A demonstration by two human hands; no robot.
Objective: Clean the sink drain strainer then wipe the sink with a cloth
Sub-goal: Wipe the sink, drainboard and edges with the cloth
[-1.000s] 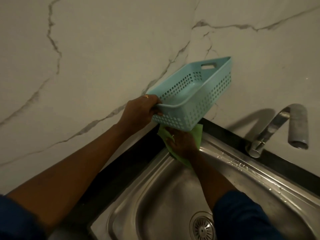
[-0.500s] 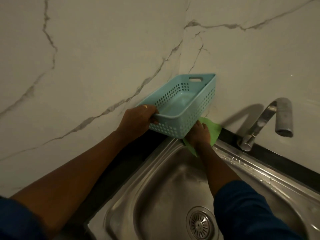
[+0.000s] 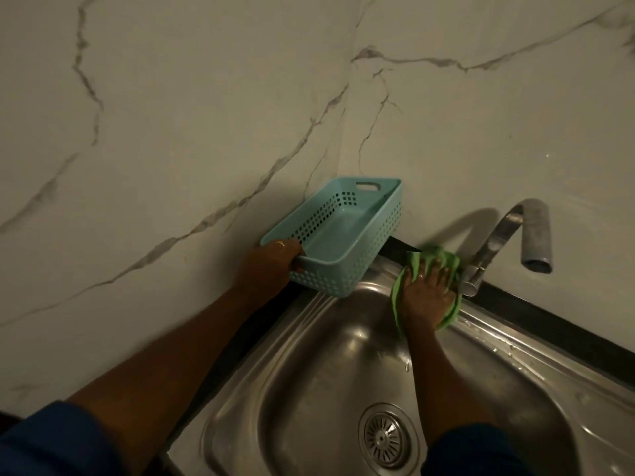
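The right hand (image 3: 426, 297), fingers spread flat, is pressed on the cloth (image 3: 436, 257) at the back rim of the sink (image 3: 515, 341), with the faucet base (image 3: 472, 285) just to its right, the drain strainer (image 3: 388, 438) nearer the person, and the basket (image 3: 343, 235), gripped by the left hand (image 3: 271, 266), to its left.

From my end this reads as a home kitchen: I see a stainless steel sink (image 3: 302, 365) with a round drain strainer (image 3: 383, 438) set into a black countertop (image 3: 536, 309), a curved metal tap (image 3: 501, 231) behind it, marble-veined wall tiles (image 3: 206, 115) and a teal plastic basket (image 3: 347, 273) by the wall corner.
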